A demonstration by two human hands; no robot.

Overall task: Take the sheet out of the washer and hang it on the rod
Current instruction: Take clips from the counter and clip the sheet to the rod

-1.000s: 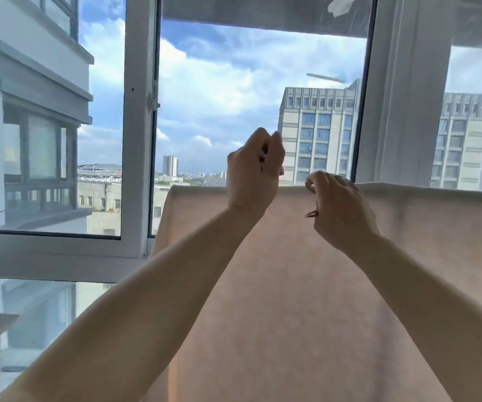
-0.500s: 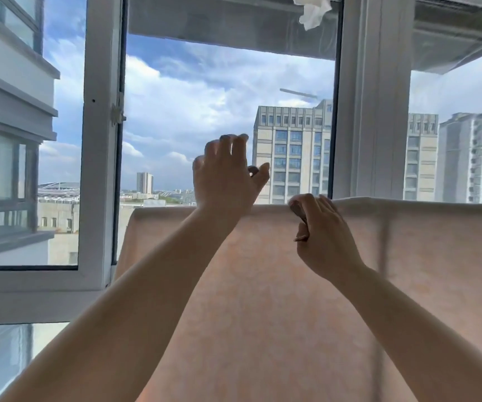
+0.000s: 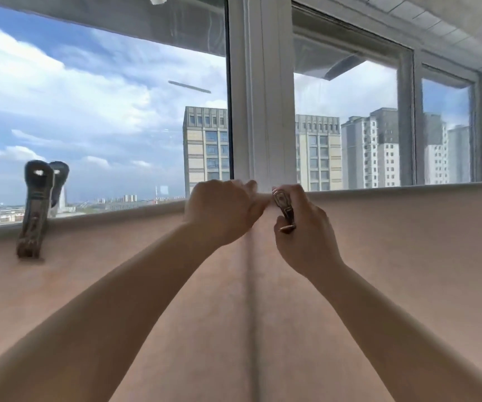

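Note:
The pale pink sheet point(image 3: 408, 256) hangs over the rod, which is hidden under the sheet's top fold. A vertical crease runs down its middle. My left hand point(image 3: 219, 211) is closed on the top edge of the sheet at the crease. Right beside it, my right hand point(image 3: 306, 230) grips a metal clothespin point(image 3: 282, 208) held against the same top edge. A second, dark clothespin point(image 3: 35, 210) is clipped upright on the sheet's top edge far to the left.
Behind the sheet is a wide window with a thick white frame post point(image 3: 258, 97) directly beyond my hands. Tall buildings and sky show through the glass. A ceiling panel point(image 3: 437, 21) slopes at the top right.
My hands have moved right along the sheet's top edge, away from the dark clothespin, which now stands clipped on at the left. My left hand dropped from above the edge onto it.

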